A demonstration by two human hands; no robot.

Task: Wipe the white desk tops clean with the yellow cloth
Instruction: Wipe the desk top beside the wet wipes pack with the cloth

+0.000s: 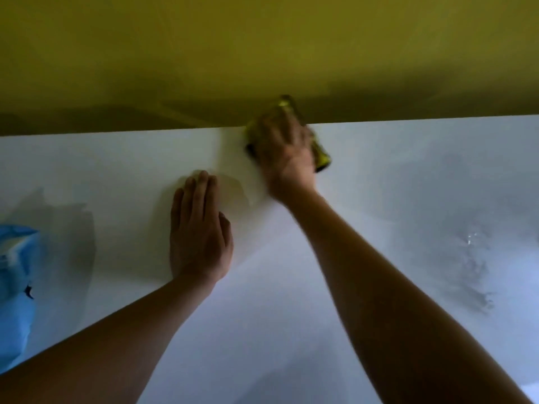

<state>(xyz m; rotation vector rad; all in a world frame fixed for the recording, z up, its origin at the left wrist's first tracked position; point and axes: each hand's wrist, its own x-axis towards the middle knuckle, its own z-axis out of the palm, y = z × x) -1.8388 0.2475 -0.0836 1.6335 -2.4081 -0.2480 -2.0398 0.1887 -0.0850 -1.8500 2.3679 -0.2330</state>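
Your right hand (284, 147) presses the yellow cloth (320, 157) flat against the white desk top (379, 199), fingers spread over it, at the desk's far edge in the upper centre of the frame. Your left hand (198, 228) lies open, palm down and empty, just below-left. A blue bag (14, 272) sits at the left edge.
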